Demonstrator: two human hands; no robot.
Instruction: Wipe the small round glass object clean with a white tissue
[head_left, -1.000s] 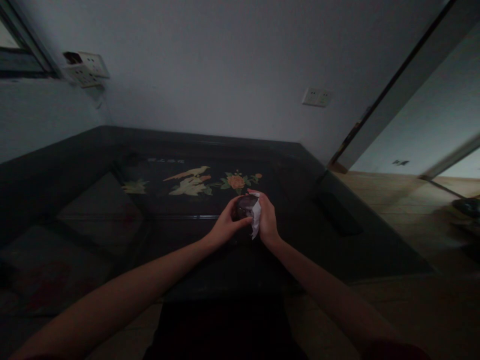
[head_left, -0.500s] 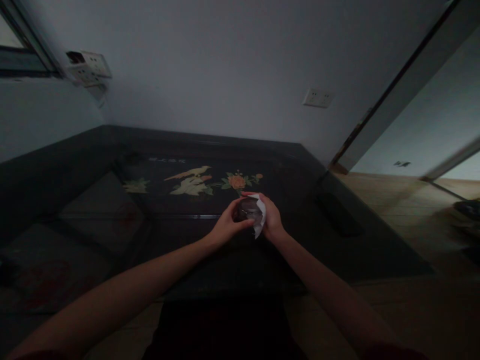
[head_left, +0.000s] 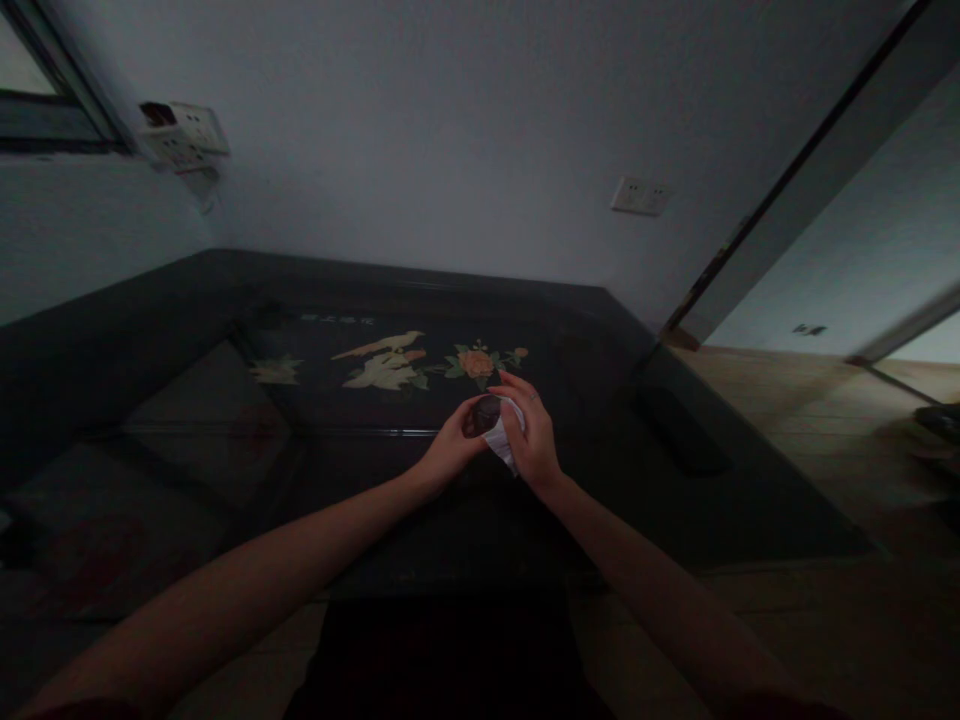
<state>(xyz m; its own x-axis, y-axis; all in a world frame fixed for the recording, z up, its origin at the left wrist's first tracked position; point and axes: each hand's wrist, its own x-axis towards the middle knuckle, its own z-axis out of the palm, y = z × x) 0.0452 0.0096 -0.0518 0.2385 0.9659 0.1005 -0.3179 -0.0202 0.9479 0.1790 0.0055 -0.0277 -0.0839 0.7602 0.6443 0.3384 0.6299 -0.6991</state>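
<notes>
Over the front part of a dark table, my left hand [head_left: 452, 442] is closed around the side of a small, rounded see-through cup [head_left: 486, 414]. My right hand [head_left: 536, 437] presses a crumpled white tissue [head_left: 504, 450] against the cup's right side, its fingers curving over the far edge. The tissue's lower corner hangs out below the right thumb. Both palms hide much of the cup, and the dim light makes its exact shape hard to tell.
The dark tabletop [head_left: 420, 480] bears a printed bird and flowers [head_left: 476, 362]. A black oblong object [head_left: 682, 432] lies at its right. A pale wall with a socket [head_left: 641, 196] stands behind. More sockets [head_left: 187, 135] are at the left corner, and wooden floor [head_left: 780, 400] lies right.
My right hand has turned over the cup, its thumb and fingers now lying across the tissue. The tissue has shifted lower over the cup's near side. My left hand still grips the cup.
</notes>
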